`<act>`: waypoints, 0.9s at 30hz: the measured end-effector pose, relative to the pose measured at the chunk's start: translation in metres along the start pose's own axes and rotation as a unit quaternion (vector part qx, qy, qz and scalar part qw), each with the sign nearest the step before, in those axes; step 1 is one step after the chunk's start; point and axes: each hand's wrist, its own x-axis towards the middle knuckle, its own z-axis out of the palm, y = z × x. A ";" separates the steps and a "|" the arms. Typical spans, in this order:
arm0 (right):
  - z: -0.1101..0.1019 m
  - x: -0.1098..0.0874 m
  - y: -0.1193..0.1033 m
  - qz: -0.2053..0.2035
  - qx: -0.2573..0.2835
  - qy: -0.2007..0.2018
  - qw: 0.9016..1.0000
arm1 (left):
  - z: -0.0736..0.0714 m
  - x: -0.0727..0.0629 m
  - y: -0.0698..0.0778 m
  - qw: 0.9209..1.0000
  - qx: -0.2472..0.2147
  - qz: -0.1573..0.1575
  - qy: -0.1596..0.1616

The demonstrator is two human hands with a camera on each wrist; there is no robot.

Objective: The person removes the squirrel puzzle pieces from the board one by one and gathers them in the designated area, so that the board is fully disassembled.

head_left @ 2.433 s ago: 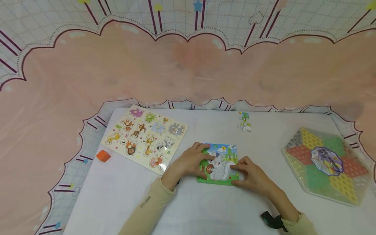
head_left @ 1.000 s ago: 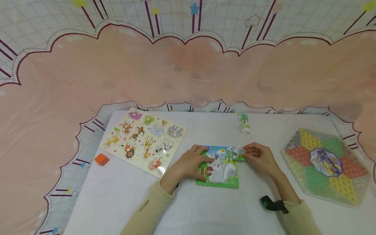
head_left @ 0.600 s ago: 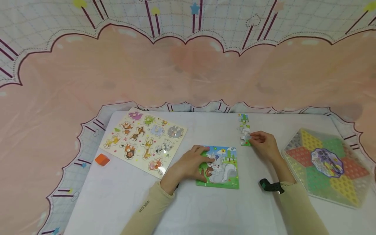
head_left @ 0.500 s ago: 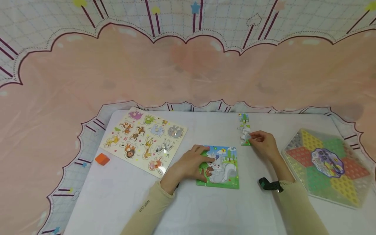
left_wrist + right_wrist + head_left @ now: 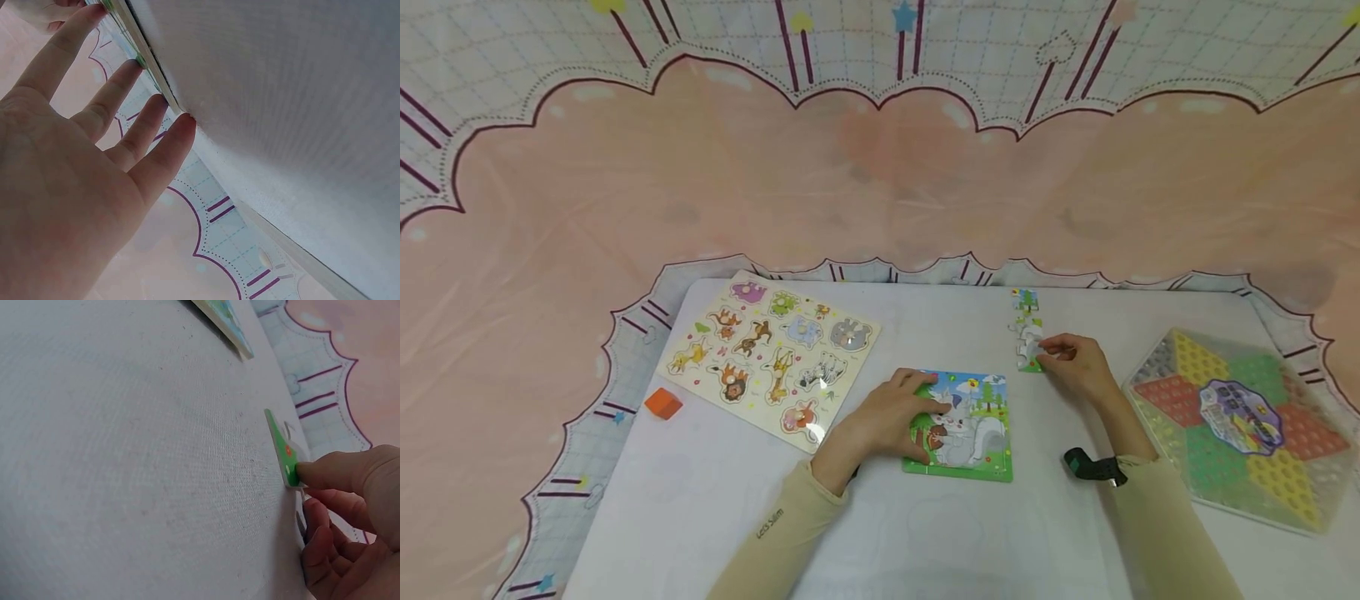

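Note:
My left hand [image 5: 891,415] lies over the left side of a square jigsaw puzzle [image 5: 972,437] with a squirrel picture and green border. In the left wrist view its spread, straight fingers [image 5: 115,94] touch the board's edge. My right hand [image 5: 1078,367] pinches a green-and-grey jigsaw piece [image 5: 1030,358] between thumb and finger. That piece is low at the tabletop, directly in front of two loose pieces [image 5: 1026,312]. In the right wrist view the thumb presses the piece's green part [image 5: 286,459], while the other fingers curl beneath; its far side is hidden.
An animal knob puzzle board [image 5: 760,354] lies at the back left, with an orange block [image 5: 663,403] by its corner. A hexagonal board-game box [image 5: 1240,429] lies on the right. The white tabletop [image 5: 925,542] ends at a patterned cloth [image 5: 880,183].
My right hand has lifted a piece from the squirrel puzzle's right side and carried it back and right to the loose pieces. During the last half second both hands stay nearly still.

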 end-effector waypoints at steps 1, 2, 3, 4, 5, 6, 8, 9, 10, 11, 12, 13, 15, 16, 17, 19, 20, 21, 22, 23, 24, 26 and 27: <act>-0.001 0.000 0.000 0.002 0.000 -0.003 1.000 | 0.000 0.000 0.000 1.000 0.001 0.000 0.000; -0.001 0.000 0.000 0.004 -0.002 -0.005 1.000 | 0.000 0.000 0.000 1.000 0.002 0.000 0.000; -0.001 0.000 0.000 0.007 -0.006 -0.007 1.000 | 0.000 0.000 0.000 1.000 0.003 -0.001 -0.001; -0.002 0.000 0.000 0.011 -0.013 -0.012 1.000 | 0.000 0.001 0.000 1.000 0.004 -0.002 -0.002; -0.002 0.000 0.000 0.013 -0.016 -0.013 1.000 | 0.001 0.001 0.000 1.000 0.006 -0.003 -0.002; -0.002 0.001 -0.001 0.014 -0.021 -0.014 1.000 | 0.001 0.001 0.000 1.000 0.007 -0.004 -0.002; -0.002 0.001 -0.002 0.020 -0.024 -0.014 0.999 | 0.002 0.002 -0.001 1.000 0.008 -0.005 -0.003; -0.002 0.001 -0.002 0.021 -0.024 -0.014 0.999 | 0.002 0.002 -0.001 1.000 0.009 -0.006 -0.004; -0.002 0.001 -0.003 0.021 -0.025 -0.013 0.999 | 0.002 0.002 -0.001 1.000 0.009 -0.006 -0.004; -0.002 0.001 -0.003 0.021 -0.024 -0.012 0.999 | 0.002 0.002 -0.001 1.000 0.010 -0.005 -0.004; -0.002 0.001 -0.002 0.021 -0.023 -0.012 0.999 | 0.001 0.002 -0.002 1.000 0.010 -0.005 -0.004; -0.002 0.001 -0.002 0.021 -0.022 -0.011 0.999 | 0.001 0.002 -0.002 1.000 0.010 -0.004 -0.004; -0.001 0.001 -0.002 0.019 -0.020 -0.012 1.000 | 0.001 0.002 -0.002 1.000 0.012 -0.002 -0.003; -0.001 0.001 -0.001 0.017 -0.020 -0.012 1.000 | 0.001 0.002 -0.002 1.000 0.012 -0.001 -0.003; -0.001 0.001 -0.001 0.015 -0.019 -0.012 1.000 | 0.001 0.002 -0.002 1.000 0.013 0.000 -0.001; -0.001 0.001 0.000 0.013 -0.015 -0.008 1.000 | 0.002 0.002 -0.002 1.000 0.012 0.000 -0.001; -0.001 0.001 0.001 0.013 -0.010 -0.005 1.000 | 0.002 0.002 -0.002 1.000 0.011 0.000 -0.001; -0.001 0.001 0.003 0.011 -0.006 -0.001 1.000 | 0.002 0.002 -0.002 1.000 0.010 -0.001 -0.003; -0.001 0.001 0.004 0.011 -0.002 0.006 1.000 | 0.002 0.002 -0.002 1.000 0.010 -0.001 -0.003; 0.000 0.001 0.005 0.011 0.003 0.014 1.000 | 0.002 0.002 -0.002 1.000 0.009 -0.002 -0.003; 0.000 0.002 0.006 0.011 0.004 0.022 1.000 | 0.002 0.002 -0.001 1.000 0.008 -0.003 -0.004; 0.001 0.003 0.007 0.007 -0.001 0.039 0.999 | 0.002 0.002 -0.001 1.000 0.009 -0.004 -0.003; 0.001 0.004 0.007 0.005 -0.006 0.046 0.999 | 0.002 0.001 -0.001 1.000 0.010 -0.004 -0.003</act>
